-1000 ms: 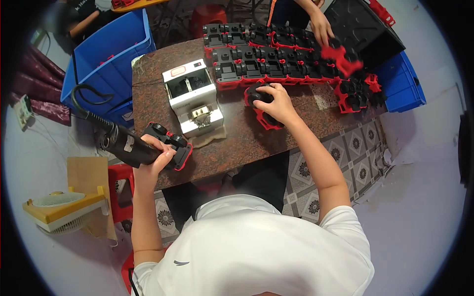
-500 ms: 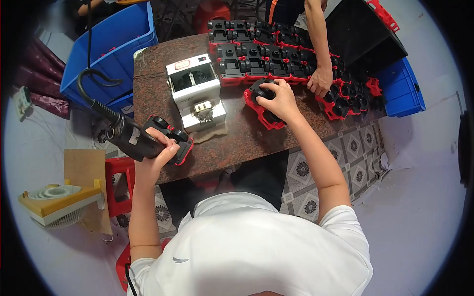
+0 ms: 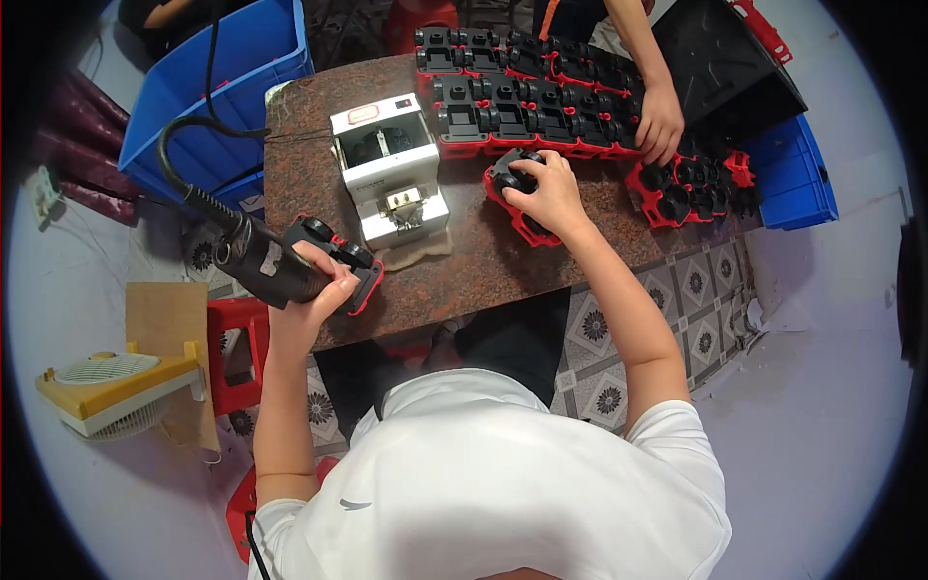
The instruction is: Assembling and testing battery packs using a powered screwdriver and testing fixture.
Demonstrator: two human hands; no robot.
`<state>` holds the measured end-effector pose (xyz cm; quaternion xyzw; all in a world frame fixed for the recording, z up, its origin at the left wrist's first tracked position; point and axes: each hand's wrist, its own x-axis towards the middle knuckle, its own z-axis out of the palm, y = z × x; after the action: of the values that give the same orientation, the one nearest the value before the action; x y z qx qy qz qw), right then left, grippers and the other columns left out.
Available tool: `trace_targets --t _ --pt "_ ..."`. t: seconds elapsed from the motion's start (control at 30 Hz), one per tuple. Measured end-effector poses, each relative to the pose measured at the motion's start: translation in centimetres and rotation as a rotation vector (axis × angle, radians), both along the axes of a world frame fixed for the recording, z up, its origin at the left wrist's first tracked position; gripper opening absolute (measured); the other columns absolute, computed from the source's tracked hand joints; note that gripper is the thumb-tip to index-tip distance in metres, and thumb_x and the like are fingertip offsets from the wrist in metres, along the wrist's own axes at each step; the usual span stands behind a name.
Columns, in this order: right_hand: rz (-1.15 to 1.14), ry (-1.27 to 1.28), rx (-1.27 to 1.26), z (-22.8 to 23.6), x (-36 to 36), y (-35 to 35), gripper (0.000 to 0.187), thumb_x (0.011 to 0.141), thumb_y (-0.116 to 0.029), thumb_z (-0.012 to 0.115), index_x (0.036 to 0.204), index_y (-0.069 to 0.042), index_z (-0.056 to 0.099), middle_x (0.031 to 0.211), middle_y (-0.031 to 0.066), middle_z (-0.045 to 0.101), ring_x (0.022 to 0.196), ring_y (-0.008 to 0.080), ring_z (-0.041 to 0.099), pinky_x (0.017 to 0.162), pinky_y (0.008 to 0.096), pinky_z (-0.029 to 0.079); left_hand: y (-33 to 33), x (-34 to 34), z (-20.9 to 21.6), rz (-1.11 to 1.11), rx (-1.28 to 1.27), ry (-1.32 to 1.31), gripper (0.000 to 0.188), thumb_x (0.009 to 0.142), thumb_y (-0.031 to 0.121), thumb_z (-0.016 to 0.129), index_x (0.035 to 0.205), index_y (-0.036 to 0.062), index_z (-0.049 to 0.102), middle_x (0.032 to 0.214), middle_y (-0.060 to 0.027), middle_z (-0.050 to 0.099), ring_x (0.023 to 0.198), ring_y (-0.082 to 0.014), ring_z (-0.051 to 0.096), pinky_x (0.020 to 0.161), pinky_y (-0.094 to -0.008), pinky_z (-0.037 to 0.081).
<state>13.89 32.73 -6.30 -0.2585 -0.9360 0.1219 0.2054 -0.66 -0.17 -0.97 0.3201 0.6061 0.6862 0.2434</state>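
Note:
My left hand [image 3: 322,287] is wrapped round a black corded power screwdriver [image 3: 273,265], which lies slanted across the table's left edge. Just beyond that hand, a black-and-red plastic assembly with round wheels [image 3: 314,232] sits on the table, partly covered by my fingers. The screwdriver's tip is hidden. My right hand [image 3: 551,196] has its thumb and fingers closed on the round black part of another black-and-red wheeled assembly [image 3: 530,228], right of the white machine. The underside of that assembly cannot be seen.
A white screw-feeder-like machine [image 3: 391,174] stands on a cloth on the brown stone table [image 3: 464,280]. Rows of black-and-red assemblies [image 3: 512,121] fill the far side. A co-worker's hand [image 3: 660,124] is over them. Blue bins [image 3: 217,126] stand left and right [image 3: 797,179].
The co-worker's hand has moved up and right, off the lower row of assemblies. My hands keep their grips almost unchanged. The view has shifted slightly.

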Motion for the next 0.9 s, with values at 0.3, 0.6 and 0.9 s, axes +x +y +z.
trace_targets --t 0.3,0.6,0.9 --pt "0.001 -0.006 -0.006 0.1 0.0 0.1 0.044 0.063 -0.036 0.069 0.102 -0.015 0.069 0.109 0.0167 0.054 0.104 0.0322 0.05 0.089 0.042 0.042 0.2 0.0 0.0 -0.003 0.008 0.032 0.016 0.075 0.001 0.063 0.081 0.0044 0.048 0.072 -0.0052 0.056 0.072 -0.0164 0.059 0.083 -0.0352 0.048" --pt "0.015 0.001 -0.018 -1.1 0.0 -0.3 0.045 0.065 -0.036 0.07 0.105 -0.015 0.067 0.113 0.0168 0.052 0.106 0.0322 0.049 0.089 0.0433 0.039 0.0 0.3 0.1 -0.007 -0.004 0.004 0.017 0.076 0.003 0.062 0.083 0.0046 0.046 0.071 -0.0043 0.055 0.075 -0.0166 0.059 0.084 -0.0358 0.047" --pt "-0.011 0.039 0.034 -0.9 0.4 -0.9 0.054 0.07 -0.036 0.07 0.118 -0.015 0.06 0.13 0.0219 0.043 0.119 0.0368 0.042 0.099 0.0472 0.033 0.4 0.7 -0.2 -0.018 0.009 0.014 0.019 0.075 0.004 0.063 0.083 0.0044 0.046 0.073 -0.0046 0.054 0.074 -0.0165 0.059 0.084 -0.0364 0.047"
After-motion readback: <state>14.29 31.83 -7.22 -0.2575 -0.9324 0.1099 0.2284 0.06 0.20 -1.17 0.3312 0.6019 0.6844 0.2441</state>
